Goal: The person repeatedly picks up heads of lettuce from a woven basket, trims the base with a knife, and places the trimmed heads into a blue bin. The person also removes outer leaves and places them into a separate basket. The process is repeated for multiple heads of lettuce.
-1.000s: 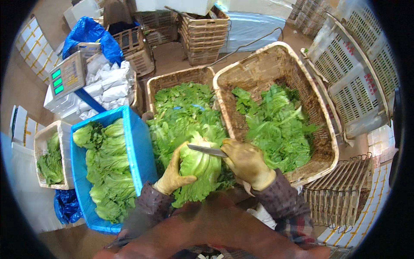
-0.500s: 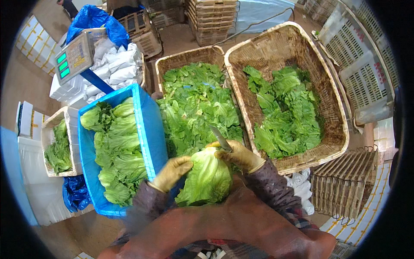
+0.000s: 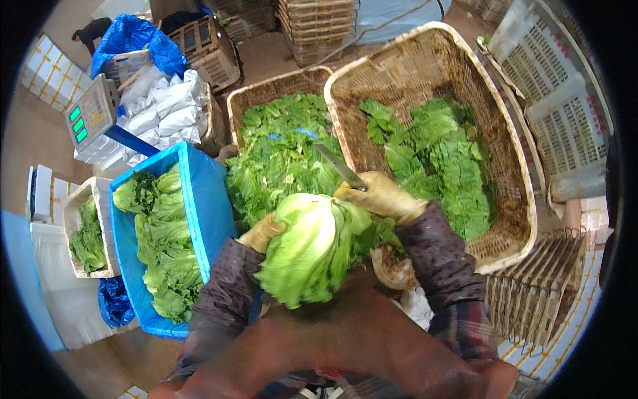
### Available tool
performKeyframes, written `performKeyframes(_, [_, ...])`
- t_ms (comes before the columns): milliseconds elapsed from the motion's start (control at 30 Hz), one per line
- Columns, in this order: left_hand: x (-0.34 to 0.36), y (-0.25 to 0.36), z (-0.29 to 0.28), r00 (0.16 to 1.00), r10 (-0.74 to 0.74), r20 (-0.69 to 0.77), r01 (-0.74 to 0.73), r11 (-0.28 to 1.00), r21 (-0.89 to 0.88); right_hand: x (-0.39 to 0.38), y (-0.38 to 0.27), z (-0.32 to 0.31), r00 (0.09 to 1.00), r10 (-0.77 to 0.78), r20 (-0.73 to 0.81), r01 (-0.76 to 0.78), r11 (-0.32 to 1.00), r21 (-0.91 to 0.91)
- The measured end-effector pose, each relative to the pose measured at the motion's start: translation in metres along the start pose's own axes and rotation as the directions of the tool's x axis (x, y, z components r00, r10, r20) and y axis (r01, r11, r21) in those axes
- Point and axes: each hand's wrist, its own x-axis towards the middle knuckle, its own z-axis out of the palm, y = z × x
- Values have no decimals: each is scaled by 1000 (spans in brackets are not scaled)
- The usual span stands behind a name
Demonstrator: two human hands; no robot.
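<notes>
A pale green lettuce head (image 3: 302, 249) is held low in the middle of the head view. My left hand (image 3: 264, 229), in a yellowish glove, grips its left side, with the fingertips hidden behind the leaves. My right hand (image 3: 382, 196), gloved alike, is closed on a knife (image 3: 330, 159) whose blade points up and left above the lettuce, and its fingers are beside the top leaves. Behind both hands are a crate of loose leaves (image 3: 272, 156) and, to the right, a larger stained crate (image 3: 359, 93) with more greens.
A blue-lined box (image 3: 216, 199) of lettuce and a foam box (image 3: 106, 219) stand at left. A scale (image 3: 93, 113), white bags (image 3: 166, 113) and a blue bag (image 3: 133, 46) are at upper left, a person (image 3: 93, 36) beyond. Stacked crates (image 3: 316, 26) stand behind, others (image 3: 545, 120) at right.
The lettuce has turned, showing its pale side. My right hand has moved up and right with the knife, now lifted off the lettuce and angled upward. A bending person has come into view at upper left.
</notes>
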Motion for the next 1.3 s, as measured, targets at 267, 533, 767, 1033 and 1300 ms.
performKeyframes(267, [39,-20,-26,892,452,-25,-424,815,-396,-21,0,-72,820,-88,-565,-224,860,-458])
performKeyframes(533, [24,-80,-65,939,340,-54,-335,866,-371,26,49,90,965,109,-236,36,843,537])
performKeyframes(767, [-93,-77,-54,946,310,-98,-325,887,-329,46,-65,106,905,-400,-143,335,880,-338])
performKeyframes(1033, [-124,-48,-48,949,297,-109,-312,937,-160,90,-63,138,987,-73,-142,156,627,763])
performKeyframes(1300, [-120,-45,-35,926,328,-185,-335,942,-9,30,-9,151,952,199,-231,1,756,655])
